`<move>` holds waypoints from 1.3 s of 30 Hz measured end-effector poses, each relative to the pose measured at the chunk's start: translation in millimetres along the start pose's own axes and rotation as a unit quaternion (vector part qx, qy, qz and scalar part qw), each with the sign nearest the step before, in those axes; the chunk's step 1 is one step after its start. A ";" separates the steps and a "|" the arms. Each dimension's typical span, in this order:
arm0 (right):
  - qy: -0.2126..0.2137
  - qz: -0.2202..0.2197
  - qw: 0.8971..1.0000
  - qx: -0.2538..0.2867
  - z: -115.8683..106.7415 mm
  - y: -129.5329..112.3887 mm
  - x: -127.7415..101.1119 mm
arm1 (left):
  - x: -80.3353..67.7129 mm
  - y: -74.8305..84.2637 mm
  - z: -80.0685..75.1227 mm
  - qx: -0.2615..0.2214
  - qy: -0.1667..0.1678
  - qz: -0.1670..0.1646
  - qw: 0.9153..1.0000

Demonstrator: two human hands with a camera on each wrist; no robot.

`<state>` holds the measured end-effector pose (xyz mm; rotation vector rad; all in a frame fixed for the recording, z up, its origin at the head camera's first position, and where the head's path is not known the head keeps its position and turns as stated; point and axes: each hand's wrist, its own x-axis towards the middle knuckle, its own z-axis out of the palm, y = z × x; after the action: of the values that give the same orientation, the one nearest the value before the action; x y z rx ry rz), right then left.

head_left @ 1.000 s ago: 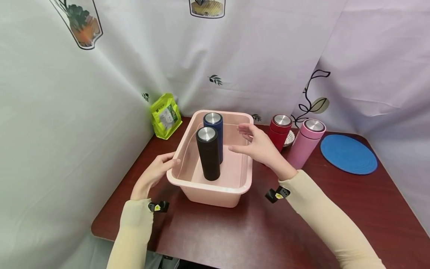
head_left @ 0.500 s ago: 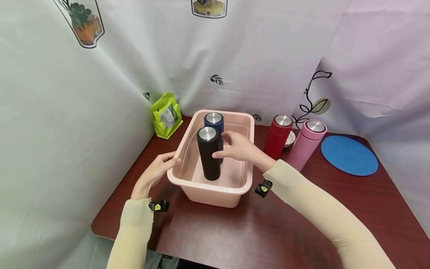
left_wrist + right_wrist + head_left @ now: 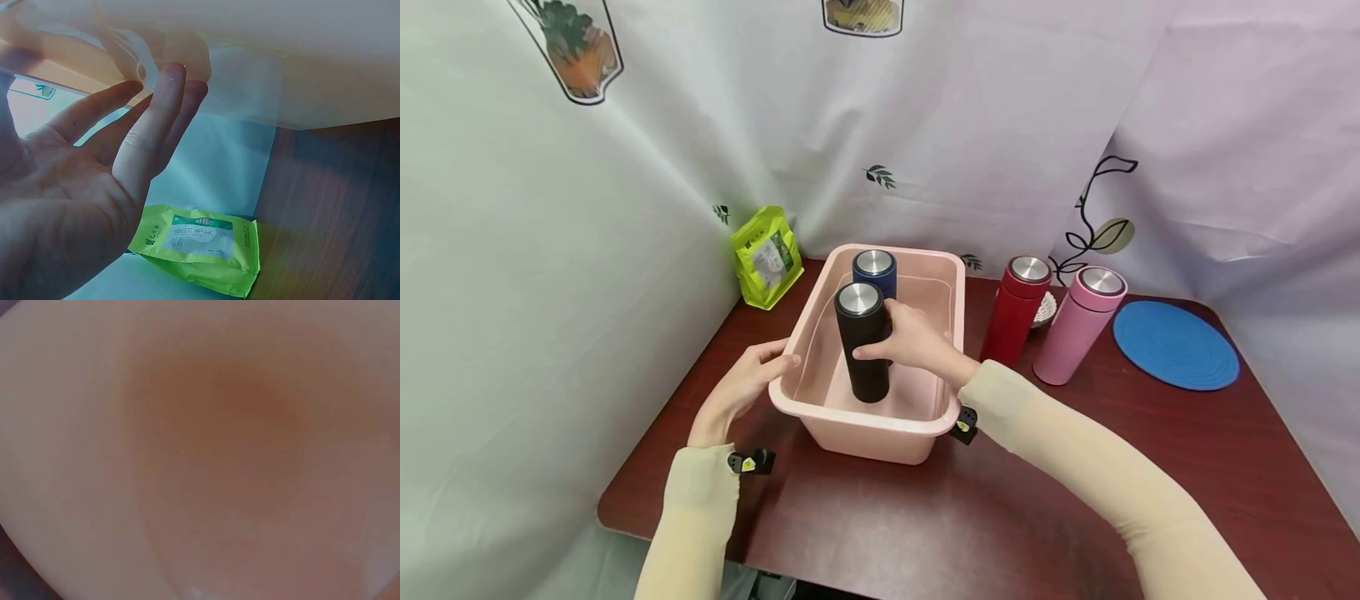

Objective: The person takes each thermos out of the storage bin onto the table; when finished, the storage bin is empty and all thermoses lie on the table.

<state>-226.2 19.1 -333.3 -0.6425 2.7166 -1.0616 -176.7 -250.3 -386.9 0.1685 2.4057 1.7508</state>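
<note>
over the last 1 second the right hand [image 3: 913,343] dropped into the pink bin [image 3: 880,433] and its grip wrapped around the black bottle [image 3: 862,342], while the left hand [image 3: 741,390] kept its straight-fingered grip against the bin's near rim.

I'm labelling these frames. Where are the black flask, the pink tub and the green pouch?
black flask [image 3: 859,298], head view, on its steel lid.
pink tub [image 3: 857,419], head view, on its near rim.
green pouch [image 3: 203,244], left wrist view, on its printed label.
</note>
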 end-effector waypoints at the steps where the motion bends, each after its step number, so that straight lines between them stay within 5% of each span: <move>1: 0.006 0.000 1.000 0.001 0.9 0.0 0.3 | -0.2 0.3 0.1 0.000 0.001 0.001 1.000; 27: 0.066 -0.059 0.996 -0.034 8.3 -1.5 -8.2 | -0.5 0.8 0.0 0.007 0.007 -0.011 1.000; 39: 0.081 -0.079 0.994 -0.005 6.8 -4.0 -17.5 | -0.7 0.4 -0.1 0.001 0.006 -0.016 1.000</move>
<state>-207.2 20.1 -335.8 -0.8182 2.8497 -1.1838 -176.0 -250.3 -386.5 0.1202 2.4062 1.7401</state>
